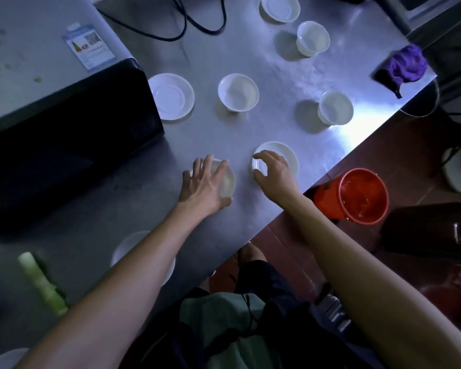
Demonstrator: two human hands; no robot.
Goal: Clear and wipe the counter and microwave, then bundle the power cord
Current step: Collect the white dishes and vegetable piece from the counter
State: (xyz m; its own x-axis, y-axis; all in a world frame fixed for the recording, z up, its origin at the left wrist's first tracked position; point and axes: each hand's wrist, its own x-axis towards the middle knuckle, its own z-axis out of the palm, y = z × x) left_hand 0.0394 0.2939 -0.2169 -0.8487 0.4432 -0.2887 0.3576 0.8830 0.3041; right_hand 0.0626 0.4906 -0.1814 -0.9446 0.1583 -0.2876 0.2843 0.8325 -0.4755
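Steel surface (250, 49), smooth & glossy, w/ round white dishes scattered. Left hand (204, 186) spread over a small bowl (228, 182); right hand (273, 170) fingers curled on a saucer (290, 155) rim, nr the edge. Risk: slick saucer slides off twd red bucket (357, 198). Microwave (64, 134) at left, cord (197, 22) behind it.

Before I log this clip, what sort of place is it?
Probably a canteen or commercial kitchen: a stainless steel counter scattered with white bowls and saucers, a black microwave beside them, a red bucket on the tiled floor.
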